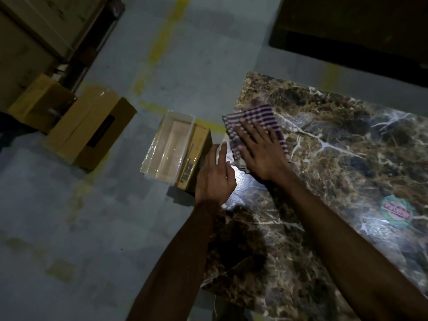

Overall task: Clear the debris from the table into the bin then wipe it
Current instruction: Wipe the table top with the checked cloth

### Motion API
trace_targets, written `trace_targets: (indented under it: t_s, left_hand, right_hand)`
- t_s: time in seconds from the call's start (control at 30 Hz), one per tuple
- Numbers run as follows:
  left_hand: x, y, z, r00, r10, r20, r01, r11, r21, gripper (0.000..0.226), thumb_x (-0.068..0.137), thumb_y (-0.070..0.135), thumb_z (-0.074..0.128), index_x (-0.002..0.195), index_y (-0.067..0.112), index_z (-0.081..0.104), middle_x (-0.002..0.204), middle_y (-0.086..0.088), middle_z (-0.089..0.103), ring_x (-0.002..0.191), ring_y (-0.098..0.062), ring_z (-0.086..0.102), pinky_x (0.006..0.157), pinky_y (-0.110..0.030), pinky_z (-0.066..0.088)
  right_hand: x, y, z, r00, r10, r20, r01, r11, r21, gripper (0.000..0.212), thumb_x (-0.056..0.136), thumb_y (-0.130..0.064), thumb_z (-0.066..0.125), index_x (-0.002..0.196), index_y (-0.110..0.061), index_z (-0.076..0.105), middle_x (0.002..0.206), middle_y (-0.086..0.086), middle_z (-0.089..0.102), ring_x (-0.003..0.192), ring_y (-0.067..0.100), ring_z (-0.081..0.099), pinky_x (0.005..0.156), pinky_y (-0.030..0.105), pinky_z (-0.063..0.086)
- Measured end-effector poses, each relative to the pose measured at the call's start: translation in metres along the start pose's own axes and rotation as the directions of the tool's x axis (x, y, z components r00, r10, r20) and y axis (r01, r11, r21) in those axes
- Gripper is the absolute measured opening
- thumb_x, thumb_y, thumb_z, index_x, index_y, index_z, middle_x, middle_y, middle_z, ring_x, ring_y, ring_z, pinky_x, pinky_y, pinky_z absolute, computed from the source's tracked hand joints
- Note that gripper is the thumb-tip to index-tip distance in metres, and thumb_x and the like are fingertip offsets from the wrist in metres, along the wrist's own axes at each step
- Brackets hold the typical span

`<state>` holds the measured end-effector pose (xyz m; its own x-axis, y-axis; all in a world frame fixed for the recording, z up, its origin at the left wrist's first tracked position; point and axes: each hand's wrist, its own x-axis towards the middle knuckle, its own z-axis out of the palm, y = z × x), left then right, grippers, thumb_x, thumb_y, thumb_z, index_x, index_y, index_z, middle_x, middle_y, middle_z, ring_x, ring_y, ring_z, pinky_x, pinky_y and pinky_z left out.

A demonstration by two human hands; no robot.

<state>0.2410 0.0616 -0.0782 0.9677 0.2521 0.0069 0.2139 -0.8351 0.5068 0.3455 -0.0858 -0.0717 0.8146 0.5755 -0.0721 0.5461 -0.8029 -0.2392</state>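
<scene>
Both hands flat, fingers straight: right hand point(261, 154) presses cloth point(252, 122); bin point(170, 144) beside table point(335, 144)

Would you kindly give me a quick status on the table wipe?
Right hand flat on checked cloth, near table corner. Left hand open at table edge. Lined bin below on floor. Nothing blocking.

I see a dim room with a grey concrete floor point(111, 228) crossed by worn yellow painted lines point(159, 42). Cardboard boxes point(90, 128) sit at left beneath pale shelving point(46, 26); dark furniture point(352, 31) stands beyond.
</scene>
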Motion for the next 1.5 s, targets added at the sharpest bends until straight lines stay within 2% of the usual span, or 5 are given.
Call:
trace_targets:
  t_s: [0.23,0.4,0.7,0.9,1.5]
  left_hand:
    - [-0.001,-0.007,0.007,0.994,0.086,-0.064,-0.086,0.996,-0.005,0.054,0.105,0.021,0.040,0.159,0.011,0.037,0.167,-0.004,0.032,0.156,-0.015,0.024,0.124,-0.031,0.028]
    - [-0.001,-0.009,0.008,0.995,0.077,-0.059,-0.080,0.996,-0.043,0.054,0.105,0.019,0.042,0.159,0.011,0.037,0.167,-0.002,0.034,0.156,-0.013,0.023,0.127,-0.023,0.017]
    - [0.000,-0.007,0.006,0.990,0.124,-0.065,-0.125,0.992,-0.017,0.055,0.104,0.017,0.043,0.158,0.007,0.037,0.166,-0.006,0.035,0.154,-0.018,0.030,0.124,-0.035,0.031]
    - [0.000,-0.008,0.008,0.973,0.171,-0.154,-0.178,0.984,-0.030,0.052,0.105,0.015,0.043,0.156,0.008,0.042,0.164,-0.005,0.038,0.153,-0.018,0.034,0.122,-0.039,0.035]
    - [-0.001,-0.005,0.000,0.947,0.232,-0.220,-0.252,0.965,-0.067,0.051,0.104,0.007,0.049,0.155,0.003,0.042,0.163,-0.010,0.039,0.151,-0.027,0.037,0.117,-0.049,0.040]
  right_hand:
    - [0.053,0.005,-0.012,0.956,0.281,-0.081,-0.273,0.957,0.096,0.058,0.109,-0.045,0.020,0.165,-0.029,0.017,0.174,0.000,0.012,0.160,0.026,0.009,0.126,0.053,0.004]
    - [0.025,-0.022,0.001,0.998,0.048,-0.036,-0.046,0.998,0.039,0.057,0.110,-0.045,0.019,0.165,-0.030,0.018,0.173,-0.002,0.014,0.160,0.023,0.010,0.127,0.051,0.008]
    - [0.053,0.015,-0.014,0.960,0.273,-0.059,-0.268,0.960,0.082,0.058,0.109,-0.045,0.019,0.166,-0.030,0.015,0.174,0.000,0.010,0.160,0.025,0.006,0.127,0.054,0.003]
    - [0.010,-0.010,0.001,0.999,0.031,-0.008,-0.031,1.000,-0.001,0.057,0.110,-0.046,0.018,0.165,-0.029,0.021,0.173,-0.002,0.014,0.160,0.023,0.008,0.128,0.050,0.008]
    - [0.004,0.024,-0.021,0.985,0.170,0.021,-0.171,0.982,0.083,0.057,0.110,-0.046,0.018,0.165,-0.033,0.014,0.174,-0.004,0.010,0.160,0.021,0.007,0.128,0.049,0.005]
